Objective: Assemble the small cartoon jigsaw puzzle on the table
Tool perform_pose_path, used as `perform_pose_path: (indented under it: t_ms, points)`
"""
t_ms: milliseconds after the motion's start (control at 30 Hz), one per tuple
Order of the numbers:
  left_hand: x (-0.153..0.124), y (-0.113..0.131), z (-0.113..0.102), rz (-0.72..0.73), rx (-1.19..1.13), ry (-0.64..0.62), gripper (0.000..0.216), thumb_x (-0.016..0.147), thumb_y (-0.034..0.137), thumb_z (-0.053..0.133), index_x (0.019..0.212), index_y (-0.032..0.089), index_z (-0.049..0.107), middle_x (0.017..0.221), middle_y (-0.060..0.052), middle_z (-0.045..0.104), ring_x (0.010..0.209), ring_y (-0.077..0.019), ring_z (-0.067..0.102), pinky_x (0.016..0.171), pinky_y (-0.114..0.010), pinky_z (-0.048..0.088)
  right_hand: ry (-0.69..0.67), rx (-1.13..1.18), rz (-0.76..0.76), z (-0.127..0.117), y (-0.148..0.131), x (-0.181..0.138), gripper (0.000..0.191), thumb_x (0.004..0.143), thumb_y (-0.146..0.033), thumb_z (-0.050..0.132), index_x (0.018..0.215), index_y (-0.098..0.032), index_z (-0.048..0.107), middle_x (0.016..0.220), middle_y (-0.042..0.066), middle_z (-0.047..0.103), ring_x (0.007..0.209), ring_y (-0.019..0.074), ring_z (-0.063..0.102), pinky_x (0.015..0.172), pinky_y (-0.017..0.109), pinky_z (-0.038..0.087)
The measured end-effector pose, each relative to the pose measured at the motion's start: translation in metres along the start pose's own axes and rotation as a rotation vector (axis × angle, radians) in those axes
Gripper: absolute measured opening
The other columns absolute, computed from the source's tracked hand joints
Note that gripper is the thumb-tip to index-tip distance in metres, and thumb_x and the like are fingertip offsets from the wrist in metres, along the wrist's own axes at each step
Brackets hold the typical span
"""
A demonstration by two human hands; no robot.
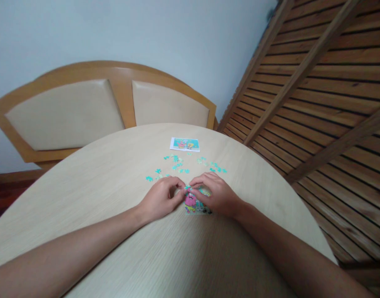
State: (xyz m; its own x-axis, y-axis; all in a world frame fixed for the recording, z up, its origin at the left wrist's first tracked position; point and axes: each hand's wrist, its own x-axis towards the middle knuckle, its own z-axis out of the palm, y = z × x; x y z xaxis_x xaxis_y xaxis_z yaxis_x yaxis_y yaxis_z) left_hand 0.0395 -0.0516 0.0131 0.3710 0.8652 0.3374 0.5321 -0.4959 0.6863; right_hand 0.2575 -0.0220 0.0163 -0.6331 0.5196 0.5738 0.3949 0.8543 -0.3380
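We are pinching a turquoise jigsaw piece (188,188) between our left grip (162,196) and right grip (218,193), at the upper-left edge of the partly assembled cartoon jigsaw (190,203), which is lying on the bench (115,174), partly hidden by our right grip.

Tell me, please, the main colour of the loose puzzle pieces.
Mostly turquoise; the loose pieces show best in the head view.
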Motion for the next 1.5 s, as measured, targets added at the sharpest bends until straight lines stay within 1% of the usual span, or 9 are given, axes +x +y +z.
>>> perform_pose_path:
  t_ms: [67, 233, 433, 600, 667, 767, 867, 1233, 1500]
  points:
    - [0.0, 0.0, 0.0, 0.02, 0.004, -0.016, 0.02, 0.094, 0.033, 0.057, 0.086, 0.019, 0.069, 0.078, -0.003, 0.07, 0.072, -0.0171, 0.061, 0.069, -0.03, 0.047, 0.01, 0.017, 0.023, 0.0, -0.001, 0.0, 0.01, 0.093, -0.025, 0.066, 0.102, -0.021, 0.066, 0.09, 0.004, 0.074, 0.087, 0.0189, 0.068, 0.084, 0.034, 0.046]
    - [-0.002, 0.0, 0.001, 0.089, 0.014, -0.037, 0.015, 0.09, 0.029, 0.059, 0.086, 0.02, 0.07, 0.079, -0.003, 0.071, 0.076, -0.0184, 0.063, 0.074, -0.032, 0.048, -0.015, 0.03, 0.016, 0.0, -0.001, 0.0, 0.006, 0.091, -0.021, 0.065, 0.095, -0.022, 0.069, 0.087, 0.002, 0.074, 0.085, 0.0186, 0.067, 0.086, 0.035, 0.046]
    - [-0.001, -0.001, 0.0, 0.056, -0.018, -0.028, 0.013, 0.091, 0.026, 0.058, 0.095, 0.02, 0.069, 0.085, -0.004, 0.073, 0.08, -0.019, 0.065, 0.078, -0.033, 0.05, -0.032, 0.051, 0.017, 0.001, 0.0, 0.0, 0.007, 0.091, -0.02, 0.064, 0.092, -0.023, 0.071, 0.085, 0.001, 0.074, 0.083, 0.018, 0.067, 0.084, 0.034, 0.047]
    - [0.0, -0.002, -0.001, 0.032, -0.002, 0.016, 0.014, 0.092, 0.024, 0.056, 0.098, 0.02, 0.068, 0.086, -0.003, 0.072, 0.078, -0.0176, 0.065, 0.075, -0.032, 0.05, -0.069, 0.028, 0.061, -0.001, -0.001, 0.001, 0.009, 0.093, -0.023, 0.062, 0.099, -0.023, 0.068, 0.092, 0.003, 0.075, 0.087, 0.0191, 0.067, 0.085, 0.035, 0.047]
    - [0.0, -0.003, -0.002, 0.023, 0.049, 0.039, 0.017, 0.092, 0.024, 0.055, 0.1, 0.021, 0.07, 0.084, -0.003, 0.072, 0.077, -0.0183, 0.064, 0.077, -0.033, 0.05, -0.129, 0.013, 0.079, -0.003, -0.001, 0.001, 0.014, 0.093, -0.029, 0.065, 0.104, -0.022, 0.066, 0.098, 0.005, 0.074, 0.093, 0.0211, 0.067, 0.087, 0.037, 0.047]
    - [0.001, -0.006, -0.002, 0.02, 0.105, 0.061, 0.017, 0.091, 0.024, 0.056, 0.097, 0.021, 0.072, 0.081, -0.003, 0.072, 0.078, -0.0199, 0.064, 0.08, -0.037, 0.05, -0.234, 0.013, 0.087, -0.007, 0.0, 0.0, 0.03, 0.089, -0.041, 0.07, 0.113, -0.023, 0.064, 0.109, 0.007, 0.072, 0.104, 0.0244, 0.064, 0.093, 0.04, 0.046]
    - [0.001, -0.009, -0.001, -0.002, 0.124, 0.058, 0.017, 0.09, 0.024, 0.058, 0.094, 0.021, 0.074, 0.08, -0.004, 0.072, 0.078, -0.0206, 0.064, 0.081, -0.038, 0.05, -0.281, 0.026, 0.093, -0.01, 0.002, 0.0, 0.037, 0.088, -0.045, 0.071, 0.116, -0.022, 0.063, 0.113, 0.007, 0.071, 0.108, 0.0251, 0.062, 0.097, 0.042, 0.045]
    - [0.002, -0.01, 0.0, -0.009, 0.122, 0.01, 0.014, 0.089, 0.019, 0.062, 0.086, 0.023, 0.076, 0.083, -0.002, 0.076, 0.085, -0.0224, 0.066, 0.085, -0.039, 0.049, -0.261, -0.004, 0.089, -0.01, 0.007, -0.001, 0.028, 0.091, -0.042, 0.068, 0.112, -0.023, 0.066, 0.108, 0.007, 0.072, 0.105, 0.0239, 0.063, 0.096, 0.041, 0.046]
    - [0.002, -0.01, -0.001, 0.021, 0.146, -0.013, 0.013, 0.092, 0.028, 0.065, 0.091, 0.023, 0.077, 0.086, -0.004, 0.075, 0.089, -0.0238, 0.064, 0.087, -0.041, 0.048, -0.265, -0.005, 0.065, -0.008, 0.006, -0.001, 0.025, 0.091, -0.042, 0.068, 0.108, -0.023, 0.067, 0.105, 0.006, 0.072, 0.104, 0.0233, 0.062, 0.095, 0.04, 0.045]
